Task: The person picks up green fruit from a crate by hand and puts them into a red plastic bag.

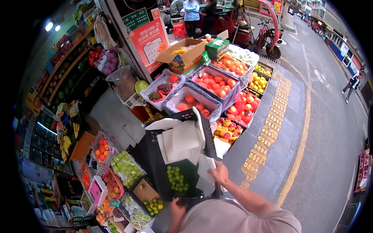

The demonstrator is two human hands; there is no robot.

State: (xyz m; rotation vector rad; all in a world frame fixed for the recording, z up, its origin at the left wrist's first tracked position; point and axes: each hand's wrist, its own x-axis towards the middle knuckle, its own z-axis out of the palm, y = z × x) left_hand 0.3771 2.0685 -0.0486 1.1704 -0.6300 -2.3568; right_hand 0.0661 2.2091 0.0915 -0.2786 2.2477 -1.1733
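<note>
A black plastic crate [149, 155] is right in front of me. Green grapes [177, 179] lie in its near part, and several white padding sheets [179, 140] fill the far part. At the crate's right side, my right hand [220, 173] is closed on the edge of a white sheet [206, 172], which hangs down inside the wall. My left hand [178, 209] is curled closed at the near rim of the crate, its fingertips partly hidden.
Beyond the crate stand boxes of red fruit [215, 81] and a cardboard box [182, 54]. Green apples [125, 166] and limes [154, 206] sit in trays at left. To the right runs a yellow tactile strip [272, 124]; a person [352, 82] walks on the road.
</note>
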